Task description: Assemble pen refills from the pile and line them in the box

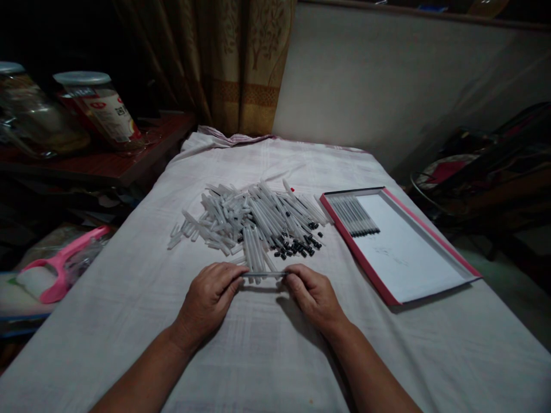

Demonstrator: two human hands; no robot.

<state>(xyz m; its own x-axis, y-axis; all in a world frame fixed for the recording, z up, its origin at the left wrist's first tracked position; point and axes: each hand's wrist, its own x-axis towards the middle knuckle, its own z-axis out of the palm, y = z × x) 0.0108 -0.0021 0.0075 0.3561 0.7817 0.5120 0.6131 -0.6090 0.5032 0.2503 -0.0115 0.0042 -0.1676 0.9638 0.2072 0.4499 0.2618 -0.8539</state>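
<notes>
Between my two hands a thin pen lies level, just in front of the pile. My left hand pinches its left end, and my right hand pinches the right end. Right behind it, several whitish pen barrels point toward me. The wider heap holds translucent pen caps on the left and grey-white barrels in the middle. Small black plugs lie scattered at its right front. To the right, a row of pens with black ends lies inside a shallow red-edged box lid.
A pale checked cloth covers the table. At the left, a dark red side table carries a lidded jar and a glass jug. A pink-handled object sits low beside the cloth. A curtain and wall stand behind.
</notes>
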